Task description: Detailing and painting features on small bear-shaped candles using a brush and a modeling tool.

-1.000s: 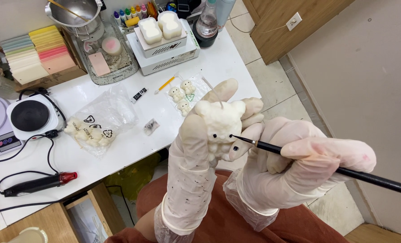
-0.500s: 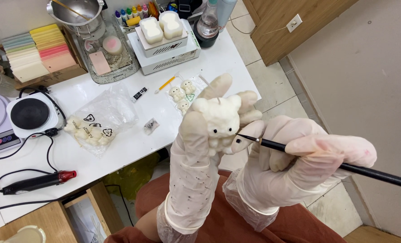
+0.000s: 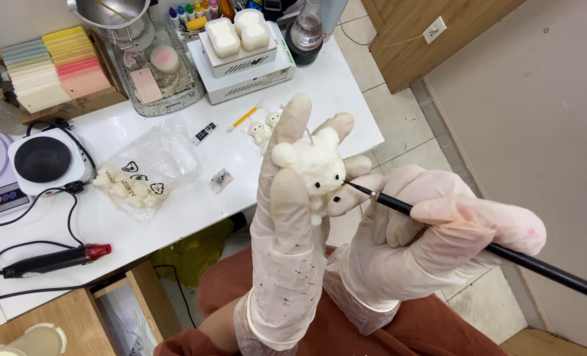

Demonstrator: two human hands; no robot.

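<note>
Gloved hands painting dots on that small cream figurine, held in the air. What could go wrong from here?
1. The brush tip sits right at the figurine face beside dark dots already there; a small slip of the right hand could smear them.
2. The left hand glove is speckled with dark paint and wraps the figurine, so marks may transfer.
3. The figurine is held in the air beyond the white table edge; if dropped, it likely hits lap or floor.
</note>
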